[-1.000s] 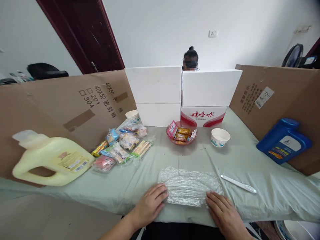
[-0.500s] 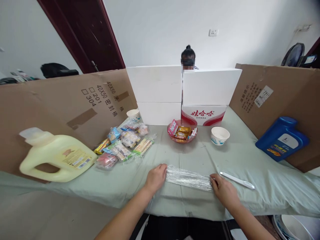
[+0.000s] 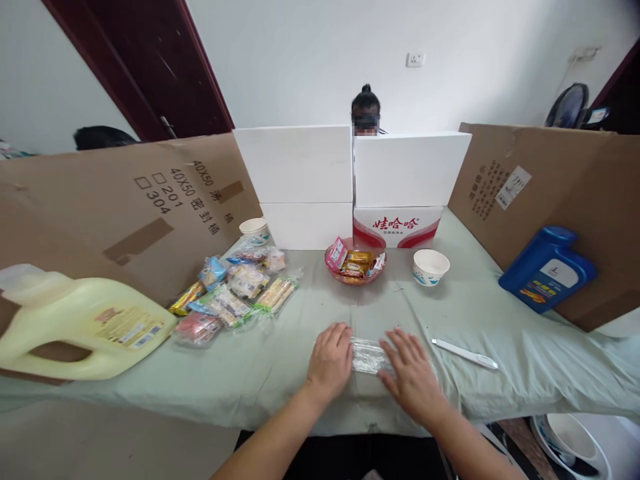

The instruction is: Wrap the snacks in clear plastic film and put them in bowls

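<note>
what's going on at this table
A person sits at a table covered with a pale green cloth, both palms flat on a crinkly clear plastic sheet bunched small between them. The left hand presses its left end and the right hand its right. A white pen-like tool lies just right of them. Farther back are a pile of wrapped snacks, a pink bowl of snacks and a paper cup. Another person sits behind the white boxes.
</note>
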`<control>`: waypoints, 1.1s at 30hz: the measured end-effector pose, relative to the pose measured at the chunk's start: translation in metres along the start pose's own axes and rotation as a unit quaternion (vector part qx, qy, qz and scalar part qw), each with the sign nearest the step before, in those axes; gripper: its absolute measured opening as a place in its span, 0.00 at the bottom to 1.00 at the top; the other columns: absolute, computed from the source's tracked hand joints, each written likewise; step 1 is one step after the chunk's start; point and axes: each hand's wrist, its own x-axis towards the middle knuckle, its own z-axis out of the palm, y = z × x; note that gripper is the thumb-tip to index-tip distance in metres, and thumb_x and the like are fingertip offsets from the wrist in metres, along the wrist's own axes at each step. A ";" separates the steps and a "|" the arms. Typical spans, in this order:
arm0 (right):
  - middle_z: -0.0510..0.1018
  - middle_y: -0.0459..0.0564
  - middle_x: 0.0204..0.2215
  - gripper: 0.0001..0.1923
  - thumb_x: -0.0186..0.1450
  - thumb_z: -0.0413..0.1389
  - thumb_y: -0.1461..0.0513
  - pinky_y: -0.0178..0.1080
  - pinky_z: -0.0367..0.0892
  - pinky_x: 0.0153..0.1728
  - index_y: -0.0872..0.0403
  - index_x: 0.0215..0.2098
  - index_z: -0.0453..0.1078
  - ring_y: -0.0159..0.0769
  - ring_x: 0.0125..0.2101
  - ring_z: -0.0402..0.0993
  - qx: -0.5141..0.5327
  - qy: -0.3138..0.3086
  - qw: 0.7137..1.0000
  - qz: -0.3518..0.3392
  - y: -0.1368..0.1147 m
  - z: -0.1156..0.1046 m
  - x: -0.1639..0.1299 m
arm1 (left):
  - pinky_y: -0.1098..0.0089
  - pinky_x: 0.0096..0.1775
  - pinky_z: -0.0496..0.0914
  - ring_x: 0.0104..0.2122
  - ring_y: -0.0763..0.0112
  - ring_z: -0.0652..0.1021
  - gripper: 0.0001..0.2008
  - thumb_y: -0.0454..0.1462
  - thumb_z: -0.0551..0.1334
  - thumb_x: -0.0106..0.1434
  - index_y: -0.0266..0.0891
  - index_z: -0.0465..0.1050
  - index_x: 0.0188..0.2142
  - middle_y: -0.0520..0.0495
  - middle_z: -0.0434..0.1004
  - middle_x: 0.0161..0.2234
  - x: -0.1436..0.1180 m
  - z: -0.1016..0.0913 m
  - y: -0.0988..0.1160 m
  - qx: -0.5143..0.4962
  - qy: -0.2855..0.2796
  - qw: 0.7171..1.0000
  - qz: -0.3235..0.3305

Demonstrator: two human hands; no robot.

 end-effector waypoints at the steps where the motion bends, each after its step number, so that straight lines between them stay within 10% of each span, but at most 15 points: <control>1: 0.64 0.57 0.61 0.30 0.66 0.50 0.48 0.53 0.50 0.59 0.54 0.61 0.60 0.50 0.61 0.55 0.015 -0.029 0.999 -0.037 -0.007 0.004 0.003 | 0.55 0.56 0.61 0.58 0.55 0.65 0.20 0.37 0.50 0.69 0.38 0.64 0.58 0.40 0.66 0.58 -0.003 0.006 0.006 -0.014 -0.017 1.000 0.022; 6: 0.58 0.60 0.64 0.44 0.61 0.54 0.44 0.52 0.49 0.60 0.59 0.66 0.51 0.51 0.64 0.51 0.018 -0.094 0.995 -0.034 -0.009 0.021 -0.025 | 0.48 0.59 0.53 0.64 0.49 0.55 0.32 0.50 0.53 0.66 0.39 0.54 0.65 0.39 0.53 0.66 -0.020 0.026 0.001 -0.007 -0.094 0.994 0.062; 14: 0.75 0.48 0.52 0.20 0.67 0.47 0.67 0.42 0.55 0.54 0.51 0.55 0.66 0.37 0.51 0.68 -0.007 0.030 0.999 -0.018 0.020 -0.008 -0.086 | 0.59 0.45 0.68 0.42 0.58 0.72 0.12 0.38 0.56 0.66 0.39 0.73 0.46 0.42 0.74 0.43 -0.024 0.000 0.027 -0.043 -0.076 0.996 0.012; 24: 0.80 0.44 0.42 0.13 0.61 0.52 0.67 0.47 0.63 0.49 0.44 0.41 0.71 0.41 0.46 0.74 0.032 0.074 0.994 -0.070 0.034 -0.048 -0.111 | 0.51 0.51 0.63 0.50 0.54 0.68 0.15 0.36 0.61 0.63 0.40 0.71 0.49 0.41 0.70 0.50 0.007 0.015 0.042 -0.097 -0.028 0.994 0.030; 29: 0.80 0.47 0.38 0.13 0.64 0.50 0.67 0.45 0.70 0.46 0.44 0.41 0.69 0.41 0.45 0.76 0.221 -0.012 0.972 -0.082 0.014 -0.079 -0.084 | 0.60 0.47 0.66 0.42 0.63 0.70 0.12 0.30 0.55 0.64 0.43 0.75 0.40 0.47 0.75 0.38 -0.012 0.019 0.043 -0.215 -0.047 0.966 0.138; 33: 0.78 0.50 0.34 0.12 0.69 0.44 0.63 0.37 0.71 0.38 0.48 0.42 0.68 0.35 0.35 0.76 0.385 -0.079 0.919 0.036 0.007 -0.080 -0.030 | 0.61 0.51 0.63 0.47 0.63 0.69 0.16 0.28 0.56 0.61 0.45 0.75 0.44 0.50 0.76 0.44 -0.021 0.021 0.032 -0.287 -0.065 0.941 0.167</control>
